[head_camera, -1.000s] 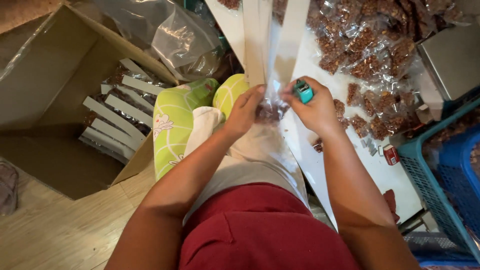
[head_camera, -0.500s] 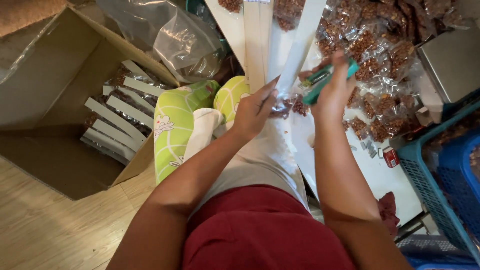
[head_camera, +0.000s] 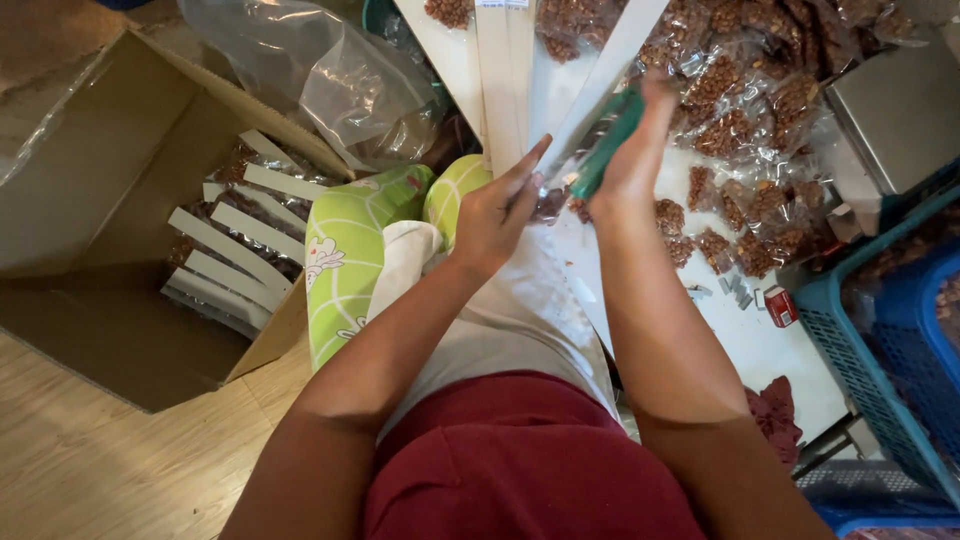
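My left hand (head_camera: 497, 212) pinches the lower end of a long white card strip (head_camera: 610, 70) that carries small clear packets of brown nuts. My right hand (head_camera: 632, 150) grips a green stapler (head_camera: 607, 145), held against the strip just right of my left fingers. The strip slants up and to the right over a white table (head_camera: 730, 330). A heap of small clear nut packets (head_camera: 750, 110) lies on the table beyond my right hand.
An open cardboard box (head_camera: 110, 200) on the left holds finished white strips with packets. Clear plastic bags (head_camera: 330, 80) lie behind it. A green patterned cushion (head_camera: 345, 260) is under my left arm. Blue baskets (head_camera: 880, 340) and a grey scale (head_camera: 900, 110) stand at the right.
Both hands have risen away from my lap toward the table. The strip has tilted to the right, and the stapler has moved up along it.
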